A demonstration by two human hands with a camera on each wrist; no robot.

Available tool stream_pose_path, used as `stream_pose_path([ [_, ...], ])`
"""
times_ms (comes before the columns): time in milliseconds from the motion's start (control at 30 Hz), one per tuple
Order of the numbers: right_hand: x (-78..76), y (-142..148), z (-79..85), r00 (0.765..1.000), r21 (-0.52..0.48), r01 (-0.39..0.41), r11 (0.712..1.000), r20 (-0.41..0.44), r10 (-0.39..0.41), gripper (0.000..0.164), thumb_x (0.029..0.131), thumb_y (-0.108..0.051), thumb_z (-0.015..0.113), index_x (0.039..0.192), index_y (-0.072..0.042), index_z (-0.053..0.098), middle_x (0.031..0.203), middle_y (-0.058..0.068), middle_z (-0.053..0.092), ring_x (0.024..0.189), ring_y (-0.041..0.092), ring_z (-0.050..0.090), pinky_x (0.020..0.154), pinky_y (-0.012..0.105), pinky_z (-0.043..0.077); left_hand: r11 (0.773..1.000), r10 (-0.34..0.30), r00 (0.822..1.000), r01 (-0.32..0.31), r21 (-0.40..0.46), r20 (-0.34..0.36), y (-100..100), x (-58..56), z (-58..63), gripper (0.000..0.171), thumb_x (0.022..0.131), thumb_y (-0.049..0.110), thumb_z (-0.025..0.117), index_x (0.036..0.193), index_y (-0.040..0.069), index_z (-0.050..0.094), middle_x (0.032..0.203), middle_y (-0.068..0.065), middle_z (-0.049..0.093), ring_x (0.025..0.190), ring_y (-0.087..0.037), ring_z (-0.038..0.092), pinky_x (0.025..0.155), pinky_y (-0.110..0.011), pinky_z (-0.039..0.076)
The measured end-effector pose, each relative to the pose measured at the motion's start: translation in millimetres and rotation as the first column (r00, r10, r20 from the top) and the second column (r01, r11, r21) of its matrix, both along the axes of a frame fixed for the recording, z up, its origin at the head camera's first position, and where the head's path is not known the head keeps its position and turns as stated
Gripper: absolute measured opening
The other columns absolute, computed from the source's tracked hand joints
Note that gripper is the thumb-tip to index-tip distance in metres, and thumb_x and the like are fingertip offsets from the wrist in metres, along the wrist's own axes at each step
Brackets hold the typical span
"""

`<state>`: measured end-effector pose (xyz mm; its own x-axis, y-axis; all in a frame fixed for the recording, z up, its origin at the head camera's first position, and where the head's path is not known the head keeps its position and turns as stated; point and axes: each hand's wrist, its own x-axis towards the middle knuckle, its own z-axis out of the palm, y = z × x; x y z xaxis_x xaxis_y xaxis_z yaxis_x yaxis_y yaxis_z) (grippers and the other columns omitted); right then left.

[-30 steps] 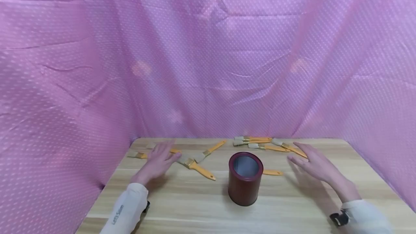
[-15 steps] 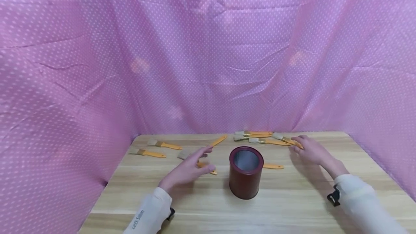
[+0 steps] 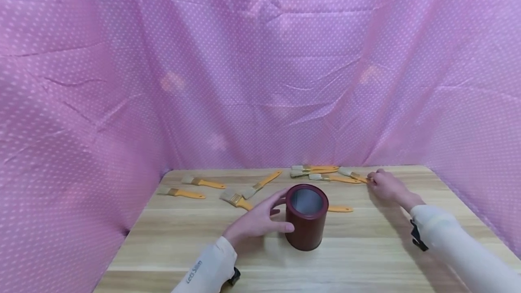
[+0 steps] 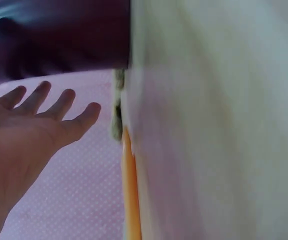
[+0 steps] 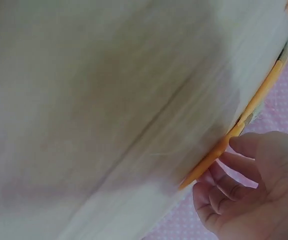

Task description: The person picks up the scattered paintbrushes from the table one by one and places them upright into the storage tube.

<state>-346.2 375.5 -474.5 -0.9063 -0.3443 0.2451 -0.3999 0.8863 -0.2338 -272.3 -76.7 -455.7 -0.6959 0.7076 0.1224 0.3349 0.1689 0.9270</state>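
A dark red metal can (image 3: pixel 306 232) stands upright on the wooden table, its top uncovered and grey inside. My left hand (image 3: pixel 260 218) is at its left side, thumb toward the front and fingers reaching behind. The left wrist view shows those fingers spread and extended beside the can (image 4: pixel 59 37). At the table's back right, my right hand (image 3: pixel 388 188) pinches the orange handle of a paintbrush (image 3: pixel 352 175). In the right wrist view, thumb and forefinger meet at this paintbrush handle (image 5: pixel 206 162), while the brush lies low along the tabletop.
Left of the can lie several paintbrushes, among them a wide paintbrush (image 3: pixel 234 199) and a slanted paintbrush (image 3: pixel 264 182). More paintbrushes (image 3: pixel 321 168) are grouped at the back edge. One orange handle (image 3: pixel 342 209) shows behind the can. Pink dotted cloth (image 3: pixel 260 80) hangs around the table.
My left hand has moved right, from over the left paintbrushes to the can's side. My right hand has closed its fingers on the paintbrush handle at the back right.
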Motion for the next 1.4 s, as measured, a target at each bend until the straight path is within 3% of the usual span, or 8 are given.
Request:
stream_pose_path([
  [200,-4.2,-1.0,-4.1,0.999,0.017,0.026,1.000,0.026,-0.026,0.021,0.091,-0.001,0.067,0.109,0.011,0.067,0.092,0.016,0.059,0.082,0.035,0.060,0.074,0.055,0.053,0.999,0.020,0.999,-0.022,0.041,0.043,3.9,4.0,-0.7,0.081,0.089,0.036,0.081,0.154,0.045,0.035,0.153,0.015,0.042,0.142,-0.011,0.036,0.116,-0.046,0.030],
  [400,-7.4,-7.2,-1.0,0.997,0.044,0.053,0.998,0.052,-0.056,0.021,0.090,-0.002,0.068,0.108,0.010,0.068,0.090,0.015,0.060,0.079,0.031,0.060,0.070,0.052,0.053,0.994,0.023,0.997,-0.030,0.102,0.070,6.3,1.5,2.0,0.082,0.091,0.034,0.080,0.156,0.043,0.032,0.154,0.014,0.042,0.143,-0.011,0.036,0.117,-0.046,0.029],
  [500,-8.6,-9.0,1.4,0.997,0.018,0.059,0.998,0.047,-0.059,0.018,0.089,0.000,0.068,0.104,0.011,0.069,0.089,0.016,0.062,0.079,0.032,0.061,0.071,0.053,0.054,0.992,0.026,0.998,-0.034,0.120,0.064,8.3,0.4,3.3,0.081,0.091,0.033,0.080,0.156,0.042,0.032,0.154,0.012,0.042,0.143,-0.013,0.036,0.116,-0.047,0.030],
  [633,-8.5,-9.5,2.7,0.997,-0.036,0.056,0.998,0.059,-0.054,0.019,0.086,0.003,0.067,0.102,0.013,0.070,0.093,0.022,0.067,0.089,0.042,0.064,0.080,0.059,0.054,0.990,0.032,0.996,-0.042,0.134,0.078,8.9,-0.3,3.7,0.081,0.091,0.031,0.081,0.156,0.042,0.034,0.153,0.012,0.044,0.142,-0.014,0.038,0.115,-0.049,0.031],
  [767,-6.1,-8.3,1.1,0.994,-0.119,0.064,0.991,0.101,-0.052,0.018,0.083,0.004,0.068,0.100,0.012,0.070,0.095,0.025,0.069,0.092,0.045,0.065,0.082,0.060,0.053,0.988,0.005,0.991,-0.026,0.152,0.137,7.9,1.7,4.0,0.082,0.091,0.029,0.081,0.156,0.042,0.033,0.151,0.007,0.046,0.135,-0.022,0.048,0.108,-0.043,0.043],
  [900,-2.4,-8.6,0.6,0.991,-0.214,0.084,0.973,0.119,-0.059,0.013,0.082,0.005,0.070,0.095,0.010,0.070,0.087,0.016,0.070,0.081,0.031,0.065,0.075,0.051,0.056,0.990,0.011,0.986,-0.033,0.134,0.164,6.4,3.6,3.9,0.082,0.090,0.033,0.081,0.156,0.045,0.034,0.151,0.008,0.046,0.127,-0.027,0.055,0.102,-0.039,0.048],
  [1033,3.1,-11.1,4.8,0.993,-0.300,0.091,0.950,0.104,-0.062,0.011,0.083,0.005,0.070,0.092,0.011,0.070,0.081,0.011,0.070,0.074,0.021,0.063,0.066,0.037,0.055,0.992,0.031,0.988,-0.049,0.117,0.153,6.2,3.8,2.1,0.083,0.089,0.035,0.082,0.155,0.047,0.034,0.152,0.010,0.044,0.129,-0.029,0.054,0.102,-0.041,0.047],
  [1400,17.6,-22.2,25.8,0.993,-0.396,0.112,0.911,0.083,-0.086,0.019,0.083,0.002,0.076,0.097,0.012,0.069,0.084,0.011,0.071,0.078,0.023,0.065,0.063,0.025,0.052,0.985,0.001,0.981,-0.035,0.169,0.193,7.0,4.0,3.9,0.081,0.090,0.027,0.082,0.155,0.042,0.036,0.151,0.002,0.045,0.132,-0.031,0.050,0.099,-0.037,0.051],
])
